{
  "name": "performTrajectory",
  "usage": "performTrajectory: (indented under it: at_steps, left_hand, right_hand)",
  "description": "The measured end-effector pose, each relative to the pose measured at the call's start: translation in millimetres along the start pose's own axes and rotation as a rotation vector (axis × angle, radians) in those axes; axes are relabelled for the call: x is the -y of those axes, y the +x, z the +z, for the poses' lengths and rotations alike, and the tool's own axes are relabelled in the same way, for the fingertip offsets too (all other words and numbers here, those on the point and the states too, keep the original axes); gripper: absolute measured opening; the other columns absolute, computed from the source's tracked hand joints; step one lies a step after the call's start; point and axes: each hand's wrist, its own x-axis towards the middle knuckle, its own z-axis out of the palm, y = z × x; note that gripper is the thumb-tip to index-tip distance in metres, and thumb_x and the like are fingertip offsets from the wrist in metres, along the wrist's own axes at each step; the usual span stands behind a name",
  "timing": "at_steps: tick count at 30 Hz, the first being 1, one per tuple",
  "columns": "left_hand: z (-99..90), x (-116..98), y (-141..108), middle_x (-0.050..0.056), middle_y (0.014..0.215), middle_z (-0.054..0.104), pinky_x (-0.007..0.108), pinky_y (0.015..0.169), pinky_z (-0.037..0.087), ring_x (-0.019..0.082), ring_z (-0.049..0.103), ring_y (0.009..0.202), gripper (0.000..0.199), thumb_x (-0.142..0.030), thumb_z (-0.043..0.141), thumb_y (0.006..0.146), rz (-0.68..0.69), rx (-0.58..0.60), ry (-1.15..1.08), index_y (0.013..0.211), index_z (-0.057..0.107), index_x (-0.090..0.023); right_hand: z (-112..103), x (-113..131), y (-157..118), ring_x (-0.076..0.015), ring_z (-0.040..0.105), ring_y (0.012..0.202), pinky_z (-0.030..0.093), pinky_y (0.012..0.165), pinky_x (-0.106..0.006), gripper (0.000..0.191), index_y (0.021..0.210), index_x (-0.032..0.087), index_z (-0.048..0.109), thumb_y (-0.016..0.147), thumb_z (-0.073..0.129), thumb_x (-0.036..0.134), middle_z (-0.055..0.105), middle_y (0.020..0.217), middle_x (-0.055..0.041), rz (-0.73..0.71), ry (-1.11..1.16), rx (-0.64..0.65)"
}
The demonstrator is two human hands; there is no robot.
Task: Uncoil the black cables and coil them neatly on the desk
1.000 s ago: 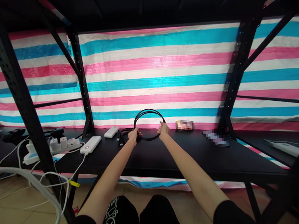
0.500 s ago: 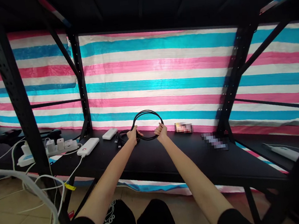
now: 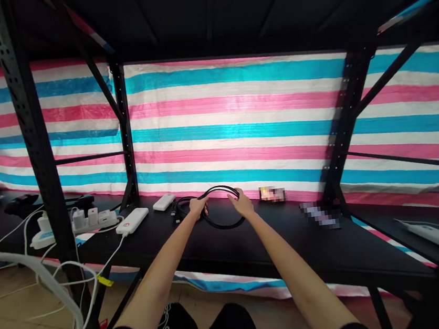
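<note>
A black cable (image 3: 226,227) is wound into a loose coil of a few loops, held low over the black shelf board. My left hand (image 3: 198,207) is closed around the coil's left side. At the opposite side, my right hand (image 3: 242,203) has its thumb and fingers about the loops, with a small gap showing between thumb and forefinger. Another bunch of black cable (image 3: 182,205) with pale plug ends lies on the board just left of my left hand. Behind it is a small white power bank (image 3: 164,202).
A larger white power bank (image 3: 132,221) with a white lead lies to the left. Several chargers fill a power strip (image 3: 43,239) beside the rack post (image 3: 36,138). Two blurred items, a small packet (image 3: 272,194) and a flat strip (image 3: 320,215), lie right. Striped sheeting (image 3: 222,116) hangs behind.
The coil has come down and tipped flatter towards the board. My right hand has shifted slightly right, its grip looser than before. My view has tilted up a little.
</note>
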Motion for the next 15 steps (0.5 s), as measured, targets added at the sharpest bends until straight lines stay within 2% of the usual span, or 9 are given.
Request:
performTrajectory:
  at_steps: [9, 15]
  left_hand:
    - [-18.3, 12, 3, 0.009, 0.119, 0.059, 0.042, 0.082, 0.053, 0.022, 0.061, 0.098, 0.031, -0.032, 0.057, 0.09, 0.046, -0.009, 0.148, 0.117, 0.057, -0.017]
    - [-22.2, 23, 10, 0.009, 0.119, 0.059, 0.043, 0.082, 0.053, 0.023, 0.061, 0.099, 0.032, -0.032, 0.058, 0.089, 0.005, -0.018, 0.227, 0.117, 0.057, -0.017]
  right_hand:
    - [2, -4, -3, -0.0206, 0.06, 0.098, 0.05, 0.085, -0.042, 0.029, 0.113, 0.016, 0.059, 0.093, 0.054, 0.036, 0.06, 0.114, -0.0085, -0.017, -0.259, 0.071]
    - [6, -18, -1, -0.0218, 0.059, 0.101, 0.05, 0.086, -0.043, 0.03, 0.115, 0.016, 0.058, 0.093, 0.055, 0.035, 0.058, 0.118, -0.0092, 0.062, -0.304, 0.108]
